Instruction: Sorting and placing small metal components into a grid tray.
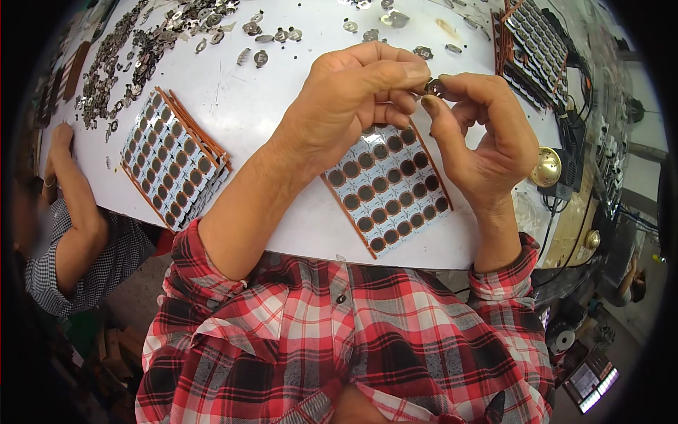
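A small round metal disc (435, 87), looking like a button cell, is held up over the table between my two hands. The thumb and forefinger of my right hand (487, 127) pinch its edge. My left hand (360, 88) is closed, with its thumb and fingertips meeting at the disc's left side; whether they grip the disc or a tab on it cannot be made out. Below them lies a pale blue panel sheet (393, 185) with rows of dark round discs and orange-brown side edges. The left hand hides its upper part.
Stacked similar panels (169, 159) stand at left, with more panels (537, 42) at far right. Loose metal discs (261, 58) are strewn along the back, heaped at far left. A brass-coloured dome (546, 167) and cables sit at right. Another person's arm (78, 191) rests at the left edge.
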The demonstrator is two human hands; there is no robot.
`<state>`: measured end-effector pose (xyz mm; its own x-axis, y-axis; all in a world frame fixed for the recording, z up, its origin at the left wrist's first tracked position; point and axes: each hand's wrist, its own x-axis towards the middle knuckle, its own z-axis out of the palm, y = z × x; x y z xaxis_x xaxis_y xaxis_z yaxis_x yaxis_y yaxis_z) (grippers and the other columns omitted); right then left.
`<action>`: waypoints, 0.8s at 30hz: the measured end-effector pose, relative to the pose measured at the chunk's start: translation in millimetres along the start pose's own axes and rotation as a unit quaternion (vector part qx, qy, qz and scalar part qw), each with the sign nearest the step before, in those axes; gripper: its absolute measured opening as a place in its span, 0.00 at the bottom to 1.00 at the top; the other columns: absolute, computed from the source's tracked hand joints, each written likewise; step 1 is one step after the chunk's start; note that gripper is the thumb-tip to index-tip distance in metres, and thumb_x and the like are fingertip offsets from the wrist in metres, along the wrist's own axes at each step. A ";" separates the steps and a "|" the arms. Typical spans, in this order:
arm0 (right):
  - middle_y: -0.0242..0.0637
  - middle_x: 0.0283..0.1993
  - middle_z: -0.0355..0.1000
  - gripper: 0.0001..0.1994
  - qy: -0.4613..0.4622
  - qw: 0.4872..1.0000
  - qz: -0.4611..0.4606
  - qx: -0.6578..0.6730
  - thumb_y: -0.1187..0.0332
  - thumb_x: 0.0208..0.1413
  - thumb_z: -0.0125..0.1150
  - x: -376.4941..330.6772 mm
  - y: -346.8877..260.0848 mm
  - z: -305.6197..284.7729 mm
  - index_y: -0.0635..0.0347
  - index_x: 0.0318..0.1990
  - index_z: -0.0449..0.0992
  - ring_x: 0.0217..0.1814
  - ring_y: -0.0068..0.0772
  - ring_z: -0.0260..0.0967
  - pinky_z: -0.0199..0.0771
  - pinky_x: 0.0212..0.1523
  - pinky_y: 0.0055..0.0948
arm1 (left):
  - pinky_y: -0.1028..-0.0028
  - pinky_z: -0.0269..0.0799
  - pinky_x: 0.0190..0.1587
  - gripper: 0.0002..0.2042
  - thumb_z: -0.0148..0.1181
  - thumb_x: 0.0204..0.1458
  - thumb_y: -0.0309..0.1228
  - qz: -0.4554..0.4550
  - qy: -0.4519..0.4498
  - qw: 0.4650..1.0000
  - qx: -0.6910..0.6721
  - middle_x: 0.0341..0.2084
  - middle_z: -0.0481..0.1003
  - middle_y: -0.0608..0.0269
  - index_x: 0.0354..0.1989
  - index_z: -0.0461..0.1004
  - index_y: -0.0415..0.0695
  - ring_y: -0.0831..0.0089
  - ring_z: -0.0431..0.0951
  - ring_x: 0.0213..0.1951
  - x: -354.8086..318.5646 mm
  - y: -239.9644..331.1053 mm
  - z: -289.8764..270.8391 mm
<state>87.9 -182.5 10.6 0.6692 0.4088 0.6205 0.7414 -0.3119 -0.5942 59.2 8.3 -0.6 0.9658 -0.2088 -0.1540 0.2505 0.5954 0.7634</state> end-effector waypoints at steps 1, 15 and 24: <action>0.36 0.37 0.77 0.12 0.003 1.000 0.004 -0.002 0.86 0.50 0.69 -0.1 -0.3 0.0 0.71 0.43 0.79 0.27 0.15 0.69 0.67 0.27 0.14 | 0.79 0.73 0.37 0.14 0.60 0.63 0.30 0.008 0.012 0.999 0.035 0.32 0.79 0.63 0.52 0.77 0.33 0.80 0.76 0.32 -1.3 1.3 2.1; 0.32 0.35 0.77 0.12 0.020 1.000 0.017 0.001 0.84 0.46 0.70 4.8 8.6 1.6 0.62 0.39 0.82 0.25 0.16 0.69 0.64 0.23 0.17 | 0.79 0.80 0.38 0.15 0.63 0.58 0.18 0.179 0.067 0.950 0.248 0.34 0.83 0.58 0.54 0.76 0.30 0.78 0.83 0.35 -2.4 -7.9 10.0; 0.31 0.34 0.74 0.14 -0.013 0.999 -0.007 -0.048 0.85 0.46 0.68 6.1 1.8 -1.3 0.59 0.41 0.84 0.27 0.18 0.70 0.68 0.25 0.16 | 0.80 0.79 0.39 0.19 0.64 0.52 0.15 0.368 0.065 0.801 0.467 0.31 0.83 0.64 0.54 0.76 0.35 0.82 0.81 0.33 -0.4 -19.6 8.0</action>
<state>93.4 -181.7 14.0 0.6581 0.4350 0.6145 0.7529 -0.3859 -0.5332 53.3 -9.5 -10.6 0.8424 0.0511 0.5364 -0.4918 -0.3340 0.8041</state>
